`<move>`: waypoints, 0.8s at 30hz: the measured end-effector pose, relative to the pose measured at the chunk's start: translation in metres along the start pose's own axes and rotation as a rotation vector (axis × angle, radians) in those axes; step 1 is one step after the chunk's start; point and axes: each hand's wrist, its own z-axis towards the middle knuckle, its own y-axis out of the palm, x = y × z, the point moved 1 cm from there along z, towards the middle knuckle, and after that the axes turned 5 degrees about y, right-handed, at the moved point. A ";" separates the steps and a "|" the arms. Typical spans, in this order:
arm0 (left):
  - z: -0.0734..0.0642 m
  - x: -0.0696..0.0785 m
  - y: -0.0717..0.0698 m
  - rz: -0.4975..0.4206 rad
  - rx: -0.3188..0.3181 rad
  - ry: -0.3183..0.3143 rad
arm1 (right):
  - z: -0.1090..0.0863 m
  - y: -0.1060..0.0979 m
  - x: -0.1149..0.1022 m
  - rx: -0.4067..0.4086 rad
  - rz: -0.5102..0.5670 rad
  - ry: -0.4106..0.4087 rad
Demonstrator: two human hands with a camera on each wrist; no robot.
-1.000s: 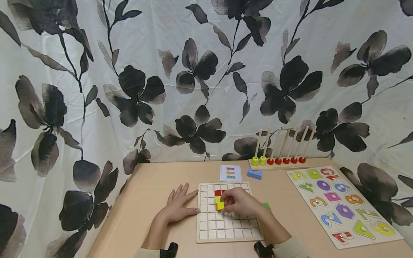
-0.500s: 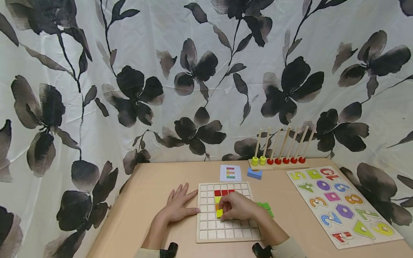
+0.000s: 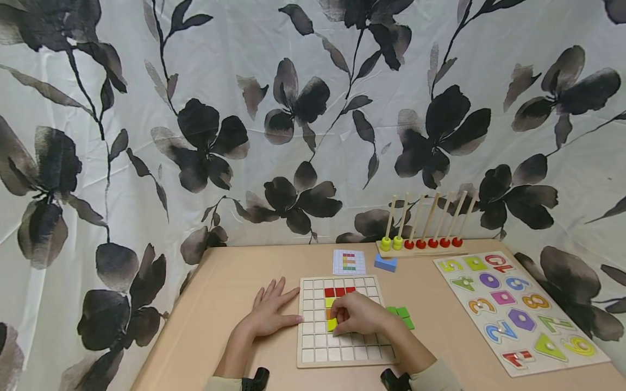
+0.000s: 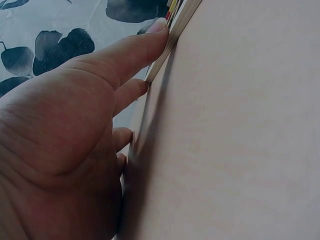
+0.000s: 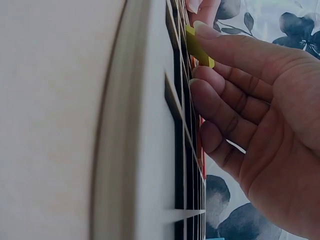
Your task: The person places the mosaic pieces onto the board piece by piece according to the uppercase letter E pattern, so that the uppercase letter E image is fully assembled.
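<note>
A white gridded wooden board (image 3: pixel 313 355) lies on the table. My right hand (image 3: pixel 362 315) is over its middle, pinching a yellow square tile (image 5: pixel 200 49) between thumb and fingertips. In the right wrist view that tile is tilted, right at the grid's surface. Red tiles (image 3: pixel 340 292) sit in a row towards the far side, with another yellow tile (image 3: pixel 330 302) and an orange tile (image 3: pixel 329 313) in the column below them. My fingers hide the cells beside these. My left hand (image 3: pixel 269 316) rests with spread, straight fingers at the board's left edge, its thumb touching that edge.
Green tiles (image 3: pixel 403 313) lie right of the board, partly behind my right forearm. Beyond it are a printed pattern card (image 3: pixel 359 263) and a blue block (image 3: pixel 386 264). A pegged bead counter (image 3: pixel 425 251) stands at the back. A number-and-shape puzzle board (image 3: pixel 523 342) lies at right.
My right hand has drawn the yellow tile nearer to me, about one cell down the column, then nearly stopped. More red and green tiles now show. The left hand has stayed put.
</note>
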 end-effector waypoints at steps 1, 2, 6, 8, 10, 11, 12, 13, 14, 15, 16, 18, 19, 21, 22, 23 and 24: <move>0.000 0.000 0.000 0.000 0.000 0.001 | 0.000 0.000 0.000 0.001 -0.002 0.002; 0.000 0.000 0.000 -0.002 0.001 0.002 | 0.000 0.000 0.000 0.002 -0.003 0.004; 0.000 -0.001 0.000 -0.001 0.003 0.005 | 0.000 0.000 -0.002 0.005 -0.001 0.013; -0.001 -0.001 0.000 0.003 0.002 0.006 | -0.001 0.001 -0.003 0.005 0.000 0.015; -0.001 -0.001 0.000 0.005 0.004 0.006 | -0.001 0.001 -0.004 0.004 0.002 0.021; -0.001 -0.001 0.000 0.005 0.003 0.006 | -0.001 0.001 -0.004 0.003 -0.002 0.025; -0.001 -0.001 0.000 0.005 0.003 0.006 | -0.001 0.001 -0.005 0.003 -0.004 0.029; -0.001 -0.001 0.000 0.004 0.002 0.006 | -0.001 0.001 -0.005 0.003 -0.007 0.033; -0.001 -0.001 0.001 0.002 0.003 0.006 | -0.001 0.002 -0.006 0.004 -0.011 0.036; -0.001 -0.001 0.000 0.002 0.003 0.005 | -0.001 0.002 -0.006 0.004 -0.013 0.040; -0.001 -0.001 0.001 0.000 0.003 0.006 | -0.001 0.002 -0.007 0.004 -0.017 0.043; -0.001 -0.001 0.000 -0.004 0.003 0.005 | -0.001 0.002 -0.007 0.004 -0.017 0.045; -0.001 -0.001 0.000 -0.003 0.002 0.005 | -0.001 0.002 -0.007 0.003 -0.015 0.043; -0.002 0.000 0.000 -0.004 0.003 0.006 | -0.002 0.001 -0.007 0.000 -0.010 0.037; -0.002 0.000 0.000 -0.003 0.002 0.007 | -0.002 0.001 -0.007 0.000 -0.007 0.032; -0.002 0.000 0.000 -0.002 0.002 0.007 | -0.002 0.000 -0.006 0.000 -0.004 0.025; -0.002 0.000 0.000 0.000 0.001 0.007 | -0.002 0.000 -0.006 0.001 -0.001 0.018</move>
